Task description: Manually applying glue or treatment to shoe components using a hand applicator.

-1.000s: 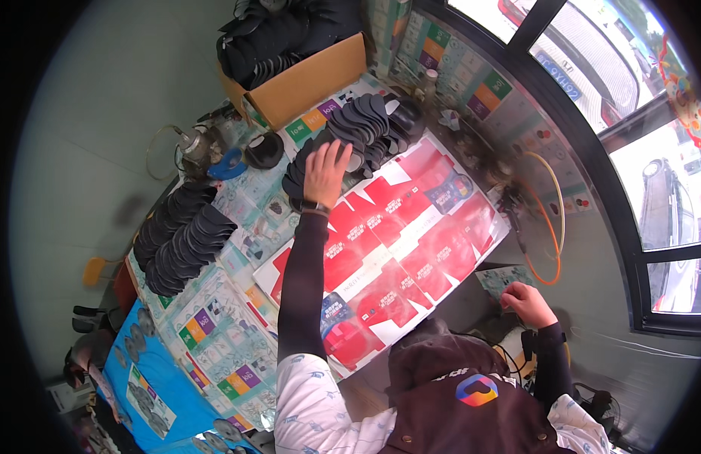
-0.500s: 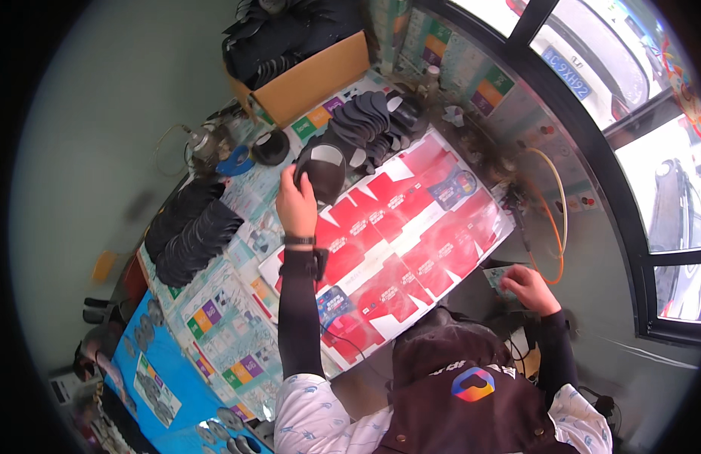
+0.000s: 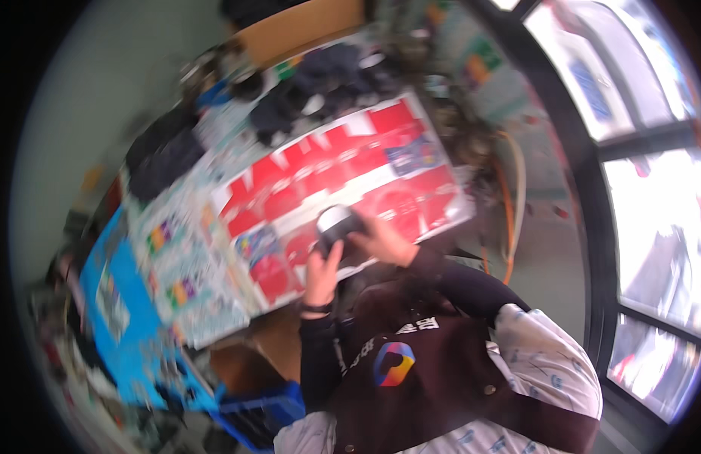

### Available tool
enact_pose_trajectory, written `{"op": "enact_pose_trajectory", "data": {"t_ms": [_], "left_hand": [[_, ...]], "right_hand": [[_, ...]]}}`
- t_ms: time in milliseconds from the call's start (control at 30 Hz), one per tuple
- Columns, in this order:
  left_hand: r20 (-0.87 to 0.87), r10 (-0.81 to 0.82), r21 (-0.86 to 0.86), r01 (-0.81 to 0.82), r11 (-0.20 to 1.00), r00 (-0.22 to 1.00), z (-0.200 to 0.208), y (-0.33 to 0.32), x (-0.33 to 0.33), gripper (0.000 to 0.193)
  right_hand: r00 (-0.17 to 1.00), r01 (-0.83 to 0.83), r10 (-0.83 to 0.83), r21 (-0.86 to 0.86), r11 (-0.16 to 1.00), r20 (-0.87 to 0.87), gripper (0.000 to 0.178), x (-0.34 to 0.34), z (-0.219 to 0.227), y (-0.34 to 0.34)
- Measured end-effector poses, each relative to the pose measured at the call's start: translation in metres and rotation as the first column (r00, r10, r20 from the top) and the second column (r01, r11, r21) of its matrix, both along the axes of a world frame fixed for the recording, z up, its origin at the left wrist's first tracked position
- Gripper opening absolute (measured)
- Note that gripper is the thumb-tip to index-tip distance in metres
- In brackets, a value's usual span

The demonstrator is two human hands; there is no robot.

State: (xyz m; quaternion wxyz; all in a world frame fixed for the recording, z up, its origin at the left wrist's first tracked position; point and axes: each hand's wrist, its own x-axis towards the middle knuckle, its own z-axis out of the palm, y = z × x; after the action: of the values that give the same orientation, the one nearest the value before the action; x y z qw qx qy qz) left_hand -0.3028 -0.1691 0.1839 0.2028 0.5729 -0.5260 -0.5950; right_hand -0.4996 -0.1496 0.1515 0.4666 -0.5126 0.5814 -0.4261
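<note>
Between my two hands is a dark, rounded, curved piece [image 3: 350, 225] with a pale patch on top; motion blur hides its exact kind. My left hand [image 3: 321, 277] grips its near left side with thumb and fingers. From the right, my right hand [image 3: 388, 244] closes on its other side. The piece is held over the near part of a red and white printed board [image 3: 320, 198] on the table. Similar dark pieces [image 3: 331, 68] lie in an overlapping row along the board's far edge.
More dark pieces [image 3: 165, 155] are stacked at the table's left. A cardboard box [image 3: 301, 32] stands at the back. A blue-covered surface [image 3: 101, 265] adjoins the left side, with a blue crate [image 3: 263, 415] below. Hoses [image 3: 509, 204] hang at the right near the window.
My left hand has brought the dark piece from the far row toward my body. My right hand has come in from the right and joined it. The view has shifted.
</note>
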Motion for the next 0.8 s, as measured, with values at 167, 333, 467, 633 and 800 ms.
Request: {"op": "enact_pose_trajectory", "data": {"t_ms": [167, 333, 467, 633, 800], "left_hand": [[0.161, 0.342, -0.411, -0.252, 0.876, 0.926, -0.024, 0.049, -0.041, 0.035], [0.24, 0.448, -0.531, -0.27, 0.803, 0.861, -0.009, 0.058, -0.057, 0.034], [0.454, 0.425, -0.591, -0.092, 0.801, 0.783, 0.007, 0.049, -0.086, 0.03], [0.495, 0.498, -0.588, -0.147, 0.795, 0.712, -0.027, 0.071, -0.05, 0.025], [0.5, 0.331, -0.555, 0.002, 0.832, 0.8, -0.009, 0.059, -0.074, 0.036]], "right_hand": [[0.999, -0.051, 0.048, 0.144, 0.988, 0.021, 0.023, -0.007, -0.009, 0.01], [0.998, 0.003, -0.006, 0.036, 0.999, 0.068, 0.03, -0.012, 0.012, 0.025], [0.965, 0.106, -0.116, -0.052, 0.993, -0.236, 0.048, -0.016, 0.016, 0.028], [0.988, 0.007, -0.002, 0.028, 1.0, -0.155, 0.043, 0.018, 0.006, 0.041], [0.938, -0.161, 0.193, -0.132, 0.978, 0.288, 0.077, -0.042, 0.005, 0.044]]}}
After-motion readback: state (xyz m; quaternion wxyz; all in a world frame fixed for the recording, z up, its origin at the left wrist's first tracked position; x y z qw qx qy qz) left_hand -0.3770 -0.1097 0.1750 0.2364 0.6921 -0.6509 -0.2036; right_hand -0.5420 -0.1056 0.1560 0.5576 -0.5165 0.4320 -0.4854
